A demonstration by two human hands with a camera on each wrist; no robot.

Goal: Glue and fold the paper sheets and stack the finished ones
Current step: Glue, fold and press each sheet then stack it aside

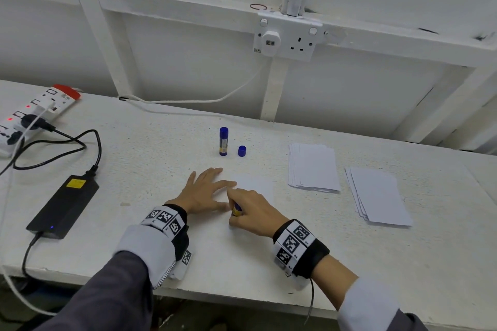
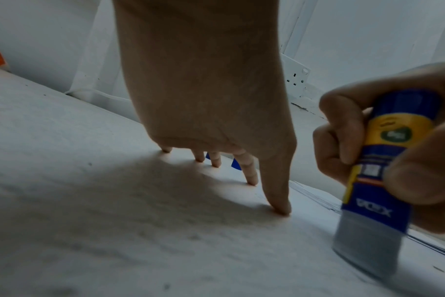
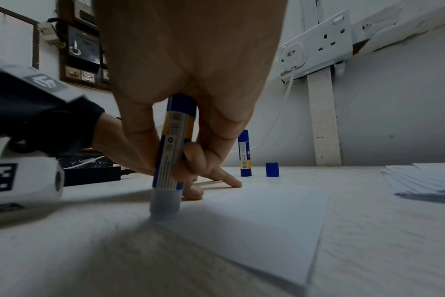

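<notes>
**White sheet under glue: holding and stroking the edge**

White surface (image 1: 269,263) carries the work. The sheet (image 3: 254,221) lies flat before you, the two paper stacks (image 1: 313,166) off to your right. Your left hand (image 1: 204,191), fingers straight and spread, presses beside the sheet's left edge; keep it there so the paper cannot creep. Your right hand (image 1: 252,213) grips the glue stick (image 3: 170,152), tip down at the near left corner. Judged best: light, even strokes along the edge, tip upright. A spare stick (image 1: 223,141) and loose cap (image 1: 242,151) stand behind.

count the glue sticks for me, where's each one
2. One glue stick is gripped in the right hand, tip on the paper sheet; the other glue stick stands upright beside a loose blue cap.
</notes>
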